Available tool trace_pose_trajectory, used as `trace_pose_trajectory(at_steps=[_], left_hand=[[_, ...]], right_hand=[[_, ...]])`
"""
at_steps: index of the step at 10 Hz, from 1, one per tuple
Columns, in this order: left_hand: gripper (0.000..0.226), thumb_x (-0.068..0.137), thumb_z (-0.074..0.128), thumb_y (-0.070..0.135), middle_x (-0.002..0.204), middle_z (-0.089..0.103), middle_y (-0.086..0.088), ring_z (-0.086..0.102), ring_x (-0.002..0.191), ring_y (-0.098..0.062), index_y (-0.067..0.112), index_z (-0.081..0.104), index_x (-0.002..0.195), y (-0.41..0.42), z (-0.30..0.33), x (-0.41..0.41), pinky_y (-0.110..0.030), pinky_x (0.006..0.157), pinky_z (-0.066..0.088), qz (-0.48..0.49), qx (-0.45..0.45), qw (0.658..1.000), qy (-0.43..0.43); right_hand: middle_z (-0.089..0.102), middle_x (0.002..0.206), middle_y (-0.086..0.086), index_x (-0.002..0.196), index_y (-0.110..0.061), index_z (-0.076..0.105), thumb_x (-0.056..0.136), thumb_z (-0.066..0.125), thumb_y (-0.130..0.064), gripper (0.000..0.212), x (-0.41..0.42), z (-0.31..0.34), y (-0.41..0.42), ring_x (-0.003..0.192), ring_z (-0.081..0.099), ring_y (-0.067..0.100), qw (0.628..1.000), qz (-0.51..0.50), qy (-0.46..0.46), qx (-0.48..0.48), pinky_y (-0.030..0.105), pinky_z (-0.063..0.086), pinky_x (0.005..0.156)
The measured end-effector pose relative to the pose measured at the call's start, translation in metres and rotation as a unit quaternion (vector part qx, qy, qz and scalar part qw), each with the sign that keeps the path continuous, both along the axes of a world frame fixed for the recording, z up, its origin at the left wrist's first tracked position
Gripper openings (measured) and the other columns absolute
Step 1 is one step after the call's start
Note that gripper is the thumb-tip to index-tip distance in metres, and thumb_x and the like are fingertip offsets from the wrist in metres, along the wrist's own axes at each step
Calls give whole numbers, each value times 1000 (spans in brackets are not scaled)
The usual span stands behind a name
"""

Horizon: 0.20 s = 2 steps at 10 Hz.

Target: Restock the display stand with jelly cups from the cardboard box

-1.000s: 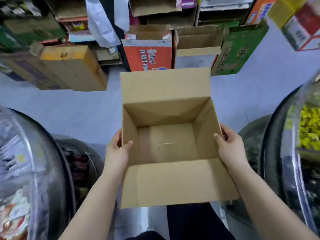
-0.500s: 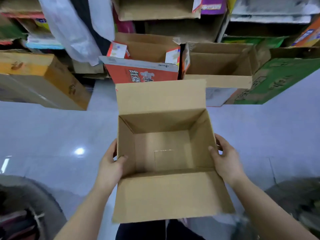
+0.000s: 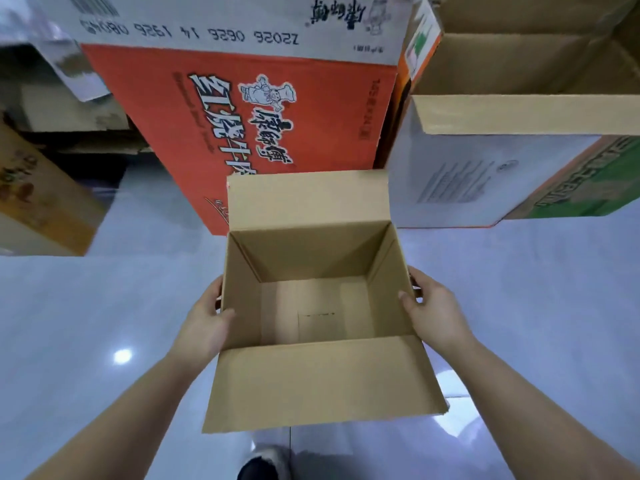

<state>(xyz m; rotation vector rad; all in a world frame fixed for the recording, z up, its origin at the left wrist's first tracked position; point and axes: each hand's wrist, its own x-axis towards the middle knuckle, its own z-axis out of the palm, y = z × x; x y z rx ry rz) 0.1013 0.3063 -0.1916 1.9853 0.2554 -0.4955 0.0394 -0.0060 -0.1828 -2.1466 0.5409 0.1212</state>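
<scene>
Cardboard box point(image 3: 311, 382) before printed carton point(image 3: 263, 133), between hands point(image 3: 204, 327).

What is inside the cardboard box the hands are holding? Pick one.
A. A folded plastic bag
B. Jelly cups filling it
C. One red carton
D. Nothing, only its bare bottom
D: the cardboard box, gripped at its side walls by the left hand and right hand, is open at the top and shows only its bare brown bottom.
</scene>
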Motion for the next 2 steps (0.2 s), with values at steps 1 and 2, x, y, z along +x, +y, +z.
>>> trace_pose_trajectory(at_steps=[1,2], left_hand=[[52,67,44,17,102,67,16,62,100,-11,50,54,106,-2,-10,5,-38,83,52,-3,2,1000,-12],[46,88,53,9,109,61,17,59,102,-4,51,49,106,2,2,0,-22,70,50,-11,-12,999,-33]], right_hand=[[63,92,-12,120,-29,55,92,49,-11,34,2,-12,4,83,60,3,1000,0,-3,-6,10,44,59],[59,116,-4,132,-23,46,90,57,-22,43,-4,2,-3,102,57,15,999,-27,12,18,26,51,79]])
